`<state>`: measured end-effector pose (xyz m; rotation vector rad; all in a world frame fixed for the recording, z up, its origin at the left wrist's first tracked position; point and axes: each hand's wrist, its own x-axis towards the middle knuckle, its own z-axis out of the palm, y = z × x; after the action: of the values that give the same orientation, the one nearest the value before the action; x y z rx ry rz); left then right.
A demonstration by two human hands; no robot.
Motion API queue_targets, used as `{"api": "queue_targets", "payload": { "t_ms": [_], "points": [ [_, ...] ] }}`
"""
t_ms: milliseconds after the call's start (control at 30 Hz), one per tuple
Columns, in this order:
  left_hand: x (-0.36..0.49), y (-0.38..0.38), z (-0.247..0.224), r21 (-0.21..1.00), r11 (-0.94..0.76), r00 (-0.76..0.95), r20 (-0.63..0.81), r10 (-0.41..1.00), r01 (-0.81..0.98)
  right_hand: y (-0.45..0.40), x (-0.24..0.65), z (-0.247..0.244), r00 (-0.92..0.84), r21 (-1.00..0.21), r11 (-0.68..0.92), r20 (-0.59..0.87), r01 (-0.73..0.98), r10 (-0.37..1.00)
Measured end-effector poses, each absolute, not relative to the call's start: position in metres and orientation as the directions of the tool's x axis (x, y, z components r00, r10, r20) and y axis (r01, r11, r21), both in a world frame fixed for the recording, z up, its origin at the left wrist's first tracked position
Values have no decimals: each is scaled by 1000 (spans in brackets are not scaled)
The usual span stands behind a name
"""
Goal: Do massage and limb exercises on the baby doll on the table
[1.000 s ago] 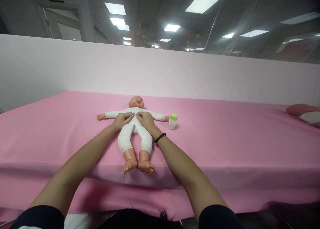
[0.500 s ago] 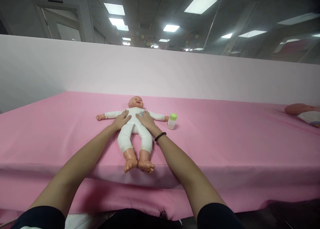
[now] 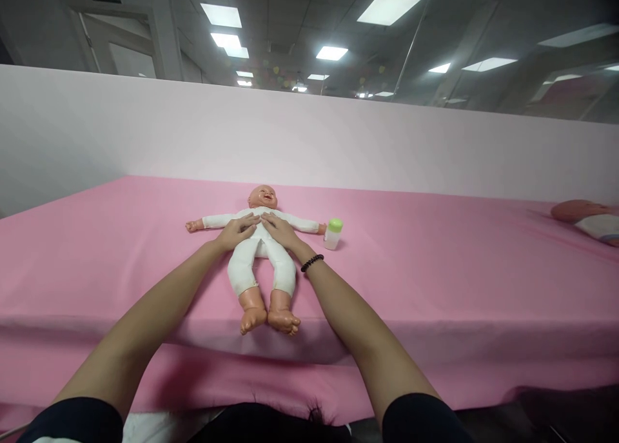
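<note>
A baby doll (image 3: 262,264) in a white cloth body lies on its back, arms spread and feet toward me, on a pink-covered table (image 3: 435,262). My left hand (image 3: 237,231) rests flat on the left side of its chest, fingers stretched inward. On the other side my right hand (image 3: 280,229) lies flat too, its fingertips close to those of the left at mid-chest. Both hands are open and grip nothing. A black beaded bracelet (image 3: 312,263) circles my right wrist. Beside the doll's hand on the right stands a small clear bottle (image 3: 332,235) with a green cap.
A second doll (image 3: 592,220) lies at the far right of the table, partly cut off by the frame. Behind the table rises a low white wall (image 3: 309,143) with glass above it. The pink cloth hangs over the front edge.
Both hands have turned their fingers inward over the doll's chest, so the fingertips are now nearer each other. The doll and the bottle have not visibly moved.
</note>
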<state>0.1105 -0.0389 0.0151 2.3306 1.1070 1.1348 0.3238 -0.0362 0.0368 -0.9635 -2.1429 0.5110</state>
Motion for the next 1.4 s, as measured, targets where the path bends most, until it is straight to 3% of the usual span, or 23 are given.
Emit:
{"api": "queue_targets", "payload": {
  "t_ms": [233, 433, 533, 633, 833, 967, 1100, 1267, 1400],
  "points": [
    [108, -27, 8, 619, -464, 286, 370, 884, 634, -25, 321, 32, -342, -644, 409, 235, 646, 910],
    [112, -35, 12, 602, -394, 118, 445, 888, 695, -38, 319, 39, -141, -590, 331, 345, 736, 928],
    [114, -42, 18, 576, -453, 137, 507, 851, 680, -42, 317, 43, -146, -528, 386, 439, 756, 886],
    [116, -44, 19, 584, -542, 230, 524, 820, 604, -42, 317, 42, -266, -529, 524, 488, 668, 831],
    [113, -39, 16, 633, -582, 395, 428, 813, 511, -33, 321, 35, -447, -593, 651, 475, 473, 758],
    [111, -31, 12, 634, -506, 365, 352, 862, 585, -25, 320, 34, -467, -570, 550, 302, 610, 831],
    [111, -26, 10, 590, -430, 328, 279, 903, 683, -26, 318, 37, -372, -581, 398, 172, 710, 912],
    [116, -38, 19, 557, -269, 125, 284, 951, 785, -44, 318, 45, -230, -576, 321, 227, 752, 946],
    [118, -52, 29, 478, -271, 94, 362, 928, 835, -54, 317, 53, -142, -428, 267, 302, 863, 943]
  ]
}}
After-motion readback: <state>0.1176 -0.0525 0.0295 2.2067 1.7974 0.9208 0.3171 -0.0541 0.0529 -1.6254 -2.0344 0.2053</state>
